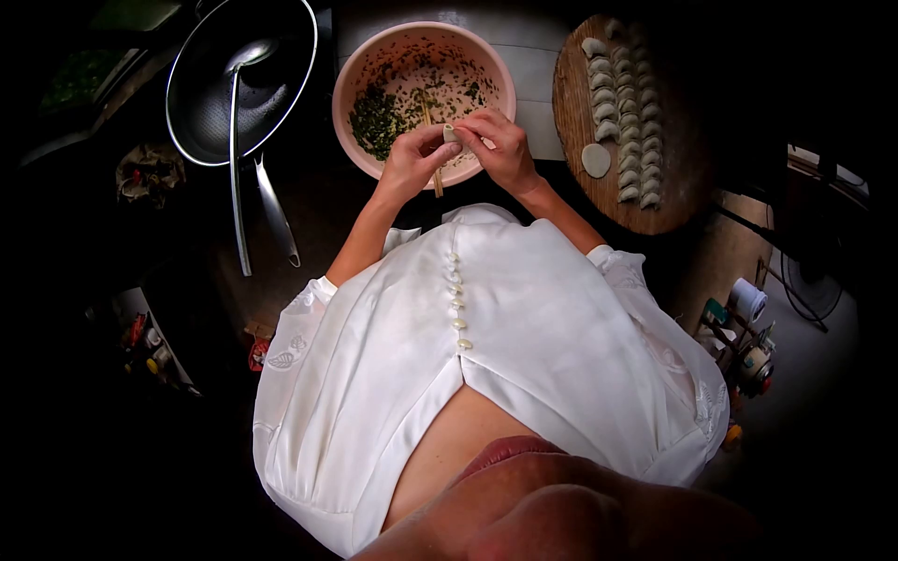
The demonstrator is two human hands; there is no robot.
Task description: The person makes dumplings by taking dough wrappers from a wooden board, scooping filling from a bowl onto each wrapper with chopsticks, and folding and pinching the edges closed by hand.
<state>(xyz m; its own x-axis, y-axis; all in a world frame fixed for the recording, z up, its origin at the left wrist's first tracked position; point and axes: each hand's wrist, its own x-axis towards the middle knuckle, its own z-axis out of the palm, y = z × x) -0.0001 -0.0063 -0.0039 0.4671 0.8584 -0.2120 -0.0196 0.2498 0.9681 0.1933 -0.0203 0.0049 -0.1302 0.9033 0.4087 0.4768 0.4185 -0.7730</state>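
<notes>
Over the near part of a pink bowl [342, 103], my left hand [412, 161] and my right hand [505, 154] meet, both with fingers pinched on a small pale folded dumpling [450, 134]. Chopped green filling [374, 122] lies in the bowl, mostly at its left side. Wooden chopsticks [437, 179] lean in the bowl beneath the hands. On the right, a round wooden board [575, 103] carries rows of shaped dumplings [651, 131] and one flat round wrapper [596, 160].
At the upper left is a dark wok [201, 112] with a metal ladle [236, 178] in it; the ladle's handle and the wok's handle [275, 210] point toward me. Bottles and small containers [748, 299] stand at the far right.
</notes>
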